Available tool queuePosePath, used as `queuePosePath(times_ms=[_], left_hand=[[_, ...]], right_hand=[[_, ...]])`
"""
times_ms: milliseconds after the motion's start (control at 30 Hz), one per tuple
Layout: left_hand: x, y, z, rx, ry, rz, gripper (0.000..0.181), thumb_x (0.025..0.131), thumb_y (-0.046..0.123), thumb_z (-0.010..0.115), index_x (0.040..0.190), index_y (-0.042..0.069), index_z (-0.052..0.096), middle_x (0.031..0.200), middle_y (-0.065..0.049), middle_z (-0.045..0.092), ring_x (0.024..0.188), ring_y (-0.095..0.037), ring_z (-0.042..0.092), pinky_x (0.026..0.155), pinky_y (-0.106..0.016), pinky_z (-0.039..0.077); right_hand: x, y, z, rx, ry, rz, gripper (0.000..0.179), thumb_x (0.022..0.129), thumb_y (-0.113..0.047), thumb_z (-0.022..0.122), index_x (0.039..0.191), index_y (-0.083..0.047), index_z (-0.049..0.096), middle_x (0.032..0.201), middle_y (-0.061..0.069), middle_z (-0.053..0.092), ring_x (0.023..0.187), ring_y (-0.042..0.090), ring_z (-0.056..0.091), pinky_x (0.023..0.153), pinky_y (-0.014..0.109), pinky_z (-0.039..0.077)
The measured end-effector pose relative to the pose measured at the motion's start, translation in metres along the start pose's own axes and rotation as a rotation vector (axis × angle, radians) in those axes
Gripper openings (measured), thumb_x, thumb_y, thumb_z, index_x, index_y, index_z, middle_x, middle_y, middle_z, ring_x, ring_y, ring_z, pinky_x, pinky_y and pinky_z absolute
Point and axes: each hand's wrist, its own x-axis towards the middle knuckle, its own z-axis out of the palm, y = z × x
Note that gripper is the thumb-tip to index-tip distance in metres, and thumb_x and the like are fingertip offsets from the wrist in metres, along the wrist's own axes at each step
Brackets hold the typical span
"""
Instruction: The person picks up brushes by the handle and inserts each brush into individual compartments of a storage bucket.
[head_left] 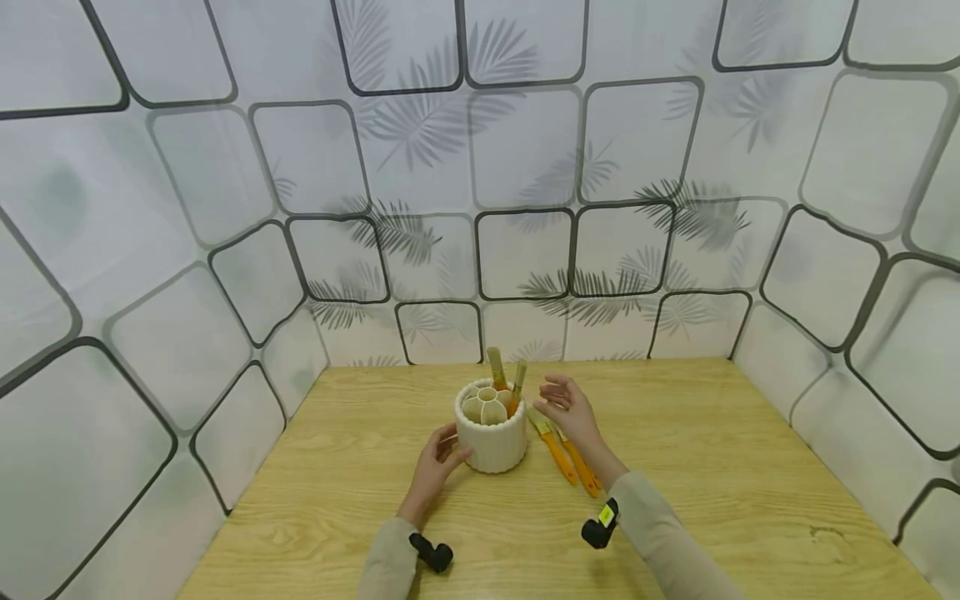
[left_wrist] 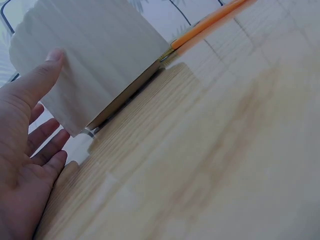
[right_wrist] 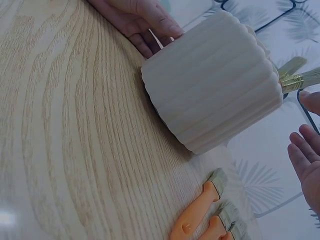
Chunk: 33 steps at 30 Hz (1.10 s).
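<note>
White holder [head_left: 492,447] touches my spread left grip [head_left: 437,464], my right grip [head_left: 567,408] spread, empty beside it; filling seems underway, next requiring a loose brush [head_left: 558,458] pinched.

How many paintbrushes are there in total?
5: a left brush and a right brush stand in the white holder; three brushes lie on the table beside it, partly overlapping. More may be hidden inside.
</note>
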Motion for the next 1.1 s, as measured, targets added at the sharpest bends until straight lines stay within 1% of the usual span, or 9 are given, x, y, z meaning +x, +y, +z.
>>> queuePosePath(times_ms=[133,200,233,433,600,733,867,967,1100], left_hand=[[-0.005,0.014,0.000,-0.009,-0.015,-0.002,0.057,0.086,0.017,0.068,0.134,0.001,0.041,0.134,-0.020,0.044,0.123,-0.038,0.043,0.106,-0.051,0.032],[-0.006,0.018,0.000,-0.001,-0.022,-0.009,0.057,0.086,0.017,0.067,0.134,0.002,0.041,0.134,-0.020,0.044,0.123,-0.037,0.043,0.106,-0.050,0.032],[-0.007,0.019,0.000,-0.002,-0.024,-0.013,0.057,0.086,0.017,0.067,0.134,0.002,0.041,0.134,-0.020,0.044,0.123,-0.037,0.042,0.107,-0.050,0.032],[-0.007,0.022,0.001,-0.019,-0.023,-0.023,0.056,0.087,0.017,0.066,0.134,0.001,0.040,0.135,-0.020,0.043,0.124,-0.037,0.041,0.107,-0.048,0.032],[-0.008,0.022,0.000,-0.018,-0.030,-0.024,0.056,0.087,0.016,0.065,0.135,0.001,0.039,0.135,-0.021,0.043,0.124,-0.037,0.042,0.108,-0.048,0.032],[-0.007,0.022,0.000,-0.010,-0.028,-0.024,0.056,0.087,0.015,0.065,0.135,0.000,0.039,0.135,-0.021,0.043,0.125,-0.037,0.040,0.108,-0.048,0.031],[-0.006,0.019,-0.001,-0.007,-0.019,-0.024,0.058,0.087,0.015,0.066,0.136,0.001,0.038,0.138,-0.021,0.040,0.129,-0.038,0.036,0.109,-0.048,0.028],[-0.003,0.011,-0.001,-0.012,-0.011,-0.027,0.060,0.087,0.016,0.066,0.137,0.002,0.038,0.141,-0.020,0.038,0.131,-0.038,0.033,0.110,-0.048,0.027],[0.002,-0.002,-0.002,0.010,0.001,-0.033,0.062,0.086,0.021,0.067,0.138,0.005,0.038,0.142,-0.016,0.038,0.132,-0.034,0.034,0.110,-0.045,0.028]], right_hand=[[0.000,0.003,-0.003,0.011,-0.001,0.017,0.050,0.083,-0.013,0.069,0.128,-0.007,0.047,0.124,0.023,0.053,0.115,0.035,0.052,0.095,0.033,0.047],[0.000,0.004,-0.005,0.007,-0.003,0.021,0.050,0.083,-0.014,0.069,0.128,-0.008,0.047,0.125,0.022,0.053,0.116,0.034,0.052,0.094,0.031,0.048],[-0.001,0.004,-0.005,0.004,-0.005,0.027,0.050,0.084,-0.014,0.069,0.128,-0.008,0.047,0.125,0.021,0.053,0.116,0.033,0.052,0.094,0.032,0.048],[-0.005,0.003,-0.009,0.003,-0.011,0.048,0.051,0.085,-0.014,0.068,0.130,-0.008,0.045,0.126,0.021,0.052,0.118,0.034,0.050,0.095,0.034,0.047],[-0.006,0.005,-0.012,0.016,-0.025,0.052,0.052,0.086,-0.011,0.066,0.132,-0.006,0.042,0.129,0.024,0.048,0.121,0.036,0.047,0.096,0.032,0.046],[-0.007,0.007,-0.014,0.017,-0.022,0.049,0.052,0.086,-0.010,0.066,0.132,-0.005,0.042,0.129,0.025,0.048,0.121,0.037,0.047,0.094,0.029,0.048],[-0.009,0.006,-0.016,0.015,-0.018,0.063,0.050,0.086,-0.009,0.066,0.131,-0.004,0.043,0.128,0.026,0.049,0.119,0.037,0.048,0.095,0.027,0.047],[-0.012,0.000,-0.018,0.018,-0.022,0.070,0.050,0.086,-0.006,0.066,0.130,-0.003,0.044,0.127,0.027,0.049,0.119,0.038,0.048,0.099,0.034,0.044],[-0.015,-0.008,-0.019,0.011,-0.026,0.065,0.050,0.086,-0.003,0.065,0.130,0.001,0.042,0.125,0.029,0.049,0.118,0.041,0.047,0.101,0.041,0.041]])
